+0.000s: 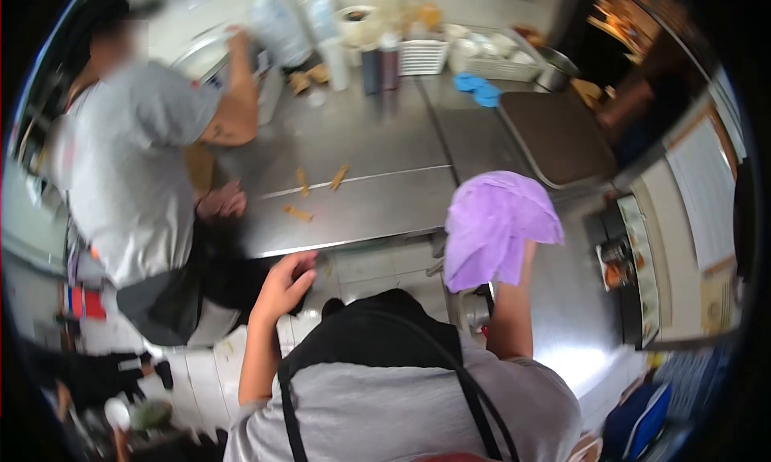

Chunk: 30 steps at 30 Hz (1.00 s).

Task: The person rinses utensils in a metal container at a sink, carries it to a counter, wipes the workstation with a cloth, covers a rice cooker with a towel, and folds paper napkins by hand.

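A crumpled purple cloth [502, 225] hangs over my right hand and hides its fingers; only the wrist and forearm show below it, over the right end of the steel table [377, 205]. Close to the table's front edge is my left hand [287, 285], with nothing in it, the thumb apart from the partly curled fingers. Several small tan strips [298, 213] lie on the steel beyond my left hand.
At the left a co-worker [152, 149] in a grey shirt reaches toward the table's back. Dark bottles [370, 70], a white basket [423, 56] and a blue cloth [477, 89] stand or lie there. A brown tray [556, 138] lies at right.
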{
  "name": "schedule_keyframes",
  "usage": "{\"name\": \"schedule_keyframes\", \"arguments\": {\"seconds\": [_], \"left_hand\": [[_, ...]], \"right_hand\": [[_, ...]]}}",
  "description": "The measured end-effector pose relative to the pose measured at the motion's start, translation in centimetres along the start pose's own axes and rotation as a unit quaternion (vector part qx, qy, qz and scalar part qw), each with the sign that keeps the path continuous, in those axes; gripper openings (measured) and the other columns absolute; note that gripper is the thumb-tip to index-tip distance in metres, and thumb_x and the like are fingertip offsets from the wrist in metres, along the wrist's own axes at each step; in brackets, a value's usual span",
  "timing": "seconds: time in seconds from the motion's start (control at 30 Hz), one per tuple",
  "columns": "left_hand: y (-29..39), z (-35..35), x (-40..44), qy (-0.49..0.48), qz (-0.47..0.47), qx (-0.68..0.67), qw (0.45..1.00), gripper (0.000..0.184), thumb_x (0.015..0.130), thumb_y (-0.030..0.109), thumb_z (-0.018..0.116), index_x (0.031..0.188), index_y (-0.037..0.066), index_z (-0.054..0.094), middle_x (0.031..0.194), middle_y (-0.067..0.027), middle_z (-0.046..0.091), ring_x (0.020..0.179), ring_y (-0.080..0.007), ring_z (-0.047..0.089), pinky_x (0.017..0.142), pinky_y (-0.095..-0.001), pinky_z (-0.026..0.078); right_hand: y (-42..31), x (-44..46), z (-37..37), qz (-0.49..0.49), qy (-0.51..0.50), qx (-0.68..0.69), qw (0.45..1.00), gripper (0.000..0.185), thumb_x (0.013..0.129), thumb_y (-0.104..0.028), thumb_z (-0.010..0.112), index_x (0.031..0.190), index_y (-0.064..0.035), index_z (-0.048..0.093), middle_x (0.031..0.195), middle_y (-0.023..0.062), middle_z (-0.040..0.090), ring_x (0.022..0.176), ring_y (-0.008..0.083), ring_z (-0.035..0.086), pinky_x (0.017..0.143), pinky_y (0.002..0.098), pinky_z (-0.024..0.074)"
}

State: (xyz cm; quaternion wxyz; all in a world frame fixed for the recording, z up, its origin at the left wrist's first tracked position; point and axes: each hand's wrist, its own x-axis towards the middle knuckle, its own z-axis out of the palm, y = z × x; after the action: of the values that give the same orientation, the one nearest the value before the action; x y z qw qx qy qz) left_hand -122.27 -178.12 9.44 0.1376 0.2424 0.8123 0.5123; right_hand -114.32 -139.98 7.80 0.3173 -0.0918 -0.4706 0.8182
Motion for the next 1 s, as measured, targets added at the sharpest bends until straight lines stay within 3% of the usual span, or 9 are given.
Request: {"name": "schedule_keyframes", "arguments": {"seconds": [0.03, 0.47, 0.5, 0.8, 0.9, 1.0], "left_hand": [[0.7, -0.2, -0.2, -0.01, -0.022, -0.009, 1.0, 0.029, 0.076, 0.005, 0.052, 0.105, 0.0, 0.049, 0.088, -0.0048, 0.055, 0.077, -0.0118, 0.05, 0.072, -0.0251, 0.042], [-1.0, -0.2, -2.3, 0.009, -0.026, -0.009, 1.0, 0.036, 0.075, 0.016, 0.058, 0.108, 0.004, 0.049, 0.095, -0.0106, 0.054, 0.088, -0.019, 0.052, 0.072, -0.0287, 0.042], [-0.9, -0.2, -2.5, 0.001, -0.031, -0.007, 0.999, 0.034, 0.077, 0.009, 0.055, 0.109, 0.003, 0.047, 0.091, -0.0063, 0.055, 0.084, -0.0122, 0.051, 0.075, -0.0258, 0.042], [-2.0, 0.1, -2.8, -0.023, -0.067, 0.012, 0.997, 0.038, 0.076, 0.011, 0.056, 0.112, 0.003, 0.045, 0.093, -0.0084, 0.053, 0.085, -0.0124, 0.05, 0.074, -0.0255, 0.042], [-2.3, 0.4, -2.8, -0.032, -0.102, 0.027, 0.994, 0.042, 0.074, 0.019, 0.058, 0.112, 0.005, 0.046, 0.097, -0.0127, 0.053, 0.087, -0.0212, 0.051, 0.072, -0.0305, 0.043], [-2.2, 0.5, -2.6, -0.044, -0.119, 0.029, 0.991, 0.042, 0.076, 0.013, 0.058, 0.114, 0.004, 0.043, 0.095, -0.0098, 0.052, 0.085, -0.0147, 0.05, 0.074, -0.0268, 0.042]], "right_hand": [[-0.1, 0.0, 0.6, 0.002, -0.005, 0.0, 1.0, 0.035, 0.087, -0.023, 0.038, 0.113, -0.0004, 0.039, 0.109, 0.0133, 0.048, 0.098, 0.0258, 0.049, 0.084, 0.0346, 0.0433], [0.7, -1.0, 3.9, 0.033, -0.004, -0.065, 0.997, 0.03, 0.086, -0.018, 0.041, 0.109, 0.0007, 0.042, 0.104, 0.0122, 0.05, 0.093, 0.0222, 0.052, 0.079, 0.0324, 0.0463], [0.8, -1.0, 4.1, 0.035, -0.006, -0.064, 0.997, 0.03, 0.086, -0.018, 0.042, 0.109, 0.0007, 0.042, 0.104, 0.0121, 0.051, 0.092, 0.0219, 0.052, 0.078, 0.0321, 0.0466], [1.9, 0.2, 2.7, 0.015, -0.021, -0.085, 0.996, 0.029, 0.085, -0.016, 0.043, 0.107, 0.0015, 0.044, 0.101, 0.0114, 0.052, 0.089, 0.0204, 0.053, 0.074, 0.0286, 0.0476], [0.6, 2.1, 3.2, 0.004, -0.034, -0.094, 0.995, 0.031, 0.083, -0.016, 0.045, 0.108, 0.0017, 0.044, 0.102, 0.0124, 0.051, 0.091, 0.0213, 0.052, 0.076, 0.0297, 0.0459], [-0.8, 4.3, 4.4, -0.014, -0.056, -0.102, 0.993, 0.033, 0.081, -0.017, 0.047, 0.108, 0.0019, 0.043, 0.103, 0.0133, 0.05, 0.093, 0.0222, 0.051, 0.078, 0.0308, 0.0442]]}}
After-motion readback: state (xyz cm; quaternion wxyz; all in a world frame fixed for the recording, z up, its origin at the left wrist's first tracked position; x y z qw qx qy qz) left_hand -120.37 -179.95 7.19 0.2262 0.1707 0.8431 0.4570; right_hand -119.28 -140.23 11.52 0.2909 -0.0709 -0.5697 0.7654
